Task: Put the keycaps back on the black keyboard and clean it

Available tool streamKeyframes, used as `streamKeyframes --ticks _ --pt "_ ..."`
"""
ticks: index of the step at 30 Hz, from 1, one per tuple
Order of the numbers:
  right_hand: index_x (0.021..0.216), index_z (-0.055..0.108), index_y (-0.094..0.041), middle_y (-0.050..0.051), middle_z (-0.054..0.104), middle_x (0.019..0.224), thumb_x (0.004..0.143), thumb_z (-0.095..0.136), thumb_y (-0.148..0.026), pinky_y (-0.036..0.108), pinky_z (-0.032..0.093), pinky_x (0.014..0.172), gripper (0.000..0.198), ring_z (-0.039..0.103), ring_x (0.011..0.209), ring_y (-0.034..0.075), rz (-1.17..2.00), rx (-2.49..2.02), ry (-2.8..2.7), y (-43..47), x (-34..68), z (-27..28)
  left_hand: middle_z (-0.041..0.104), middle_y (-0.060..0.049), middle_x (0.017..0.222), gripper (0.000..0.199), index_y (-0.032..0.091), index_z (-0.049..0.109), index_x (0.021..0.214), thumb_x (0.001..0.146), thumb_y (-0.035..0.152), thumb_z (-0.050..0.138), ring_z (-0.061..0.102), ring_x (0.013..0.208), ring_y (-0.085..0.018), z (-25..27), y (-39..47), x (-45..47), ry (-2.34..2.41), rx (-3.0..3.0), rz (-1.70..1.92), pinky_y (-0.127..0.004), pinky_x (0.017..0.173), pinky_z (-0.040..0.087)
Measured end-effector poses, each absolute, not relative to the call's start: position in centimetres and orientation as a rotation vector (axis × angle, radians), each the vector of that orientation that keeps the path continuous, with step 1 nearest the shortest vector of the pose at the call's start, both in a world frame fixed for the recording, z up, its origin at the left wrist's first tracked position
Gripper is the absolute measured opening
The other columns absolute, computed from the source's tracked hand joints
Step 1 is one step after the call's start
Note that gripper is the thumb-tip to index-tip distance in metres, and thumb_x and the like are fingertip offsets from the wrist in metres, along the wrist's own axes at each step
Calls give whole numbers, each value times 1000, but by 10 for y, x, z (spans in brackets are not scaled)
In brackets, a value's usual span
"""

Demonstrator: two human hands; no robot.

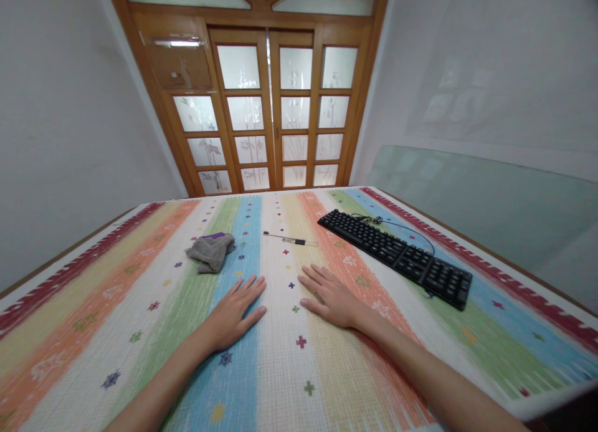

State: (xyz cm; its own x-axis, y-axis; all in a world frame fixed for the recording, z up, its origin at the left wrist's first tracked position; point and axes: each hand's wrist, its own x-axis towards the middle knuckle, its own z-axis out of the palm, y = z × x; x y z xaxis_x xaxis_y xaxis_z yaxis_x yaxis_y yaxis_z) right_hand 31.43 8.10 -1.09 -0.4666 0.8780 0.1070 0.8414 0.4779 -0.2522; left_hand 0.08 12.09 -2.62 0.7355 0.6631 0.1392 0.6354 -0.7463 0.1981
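My left hand (237,310) lies flat on the striped cloth, fingers spread, holding nothing. Opposite it, my right hand (331,295) also rests flat with its fingers apart and nothing in them. Beyond the left hand is a crumpled grey cloth (210,252) with a purple patch on its top. Past the fingertips of both hands, near the middle, lies a thin brush-like tool (280,237) with a small dark head and a black part at its right; its exact kind is too small to tell. A black computer keyboard (392,248) sits at an angle beyond my right hand.
The table bears a colourful striped tablecloth (280,369) with small printed motifs. A black cable (411,228) curls behind the keyboard. A pale green glass-like panel (490,201) stands along the right edge. Wooden doors with glass panes (273,108) are at the far end, between white walls.
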Motion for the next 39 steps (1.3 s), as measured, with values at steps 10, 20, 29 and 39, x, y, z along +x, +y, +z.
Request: streamKeyframes --ticks 10,20,29,39 --pt "155 43 -15 12 26 163 104 43 -56 53 20 125 65 20 153 33 247 -1482 -2512 80 314 -9 31 -5 163 59 27 27 160 107 54 34 25 152 -26 -26 121 1 1042 2795 327 -52 126 20" --pt "155 43 -15 12 27 163 105 44 -55 52 20 125 64 21 153 33 220 -1505 -2530 80 313 -9 31 -5 163 61 25 28 159 107 56 32 24 153 -25 -26 121 1 1067 2794 296 -50 126 19" --pt "155 43 -16 12 28 163 104 43 -56 53 20 125 64 21 153 32 239 -1479 -2508 80 314 -10 30 -5 163 61 25 27 159 107 56 31 23 153 -25 -27 121 1 1061 2796 299 -51 126 19" --pt "155 43 -18 11 29 163 104 43 -57 53 20 125 64 22 152 33 249 -1463 -2493 81 316 -13 31 -5 163 60 27 26 160 107 54 35 25 152 -25 -27 122 1 1046 2799 319 -51 126 20"
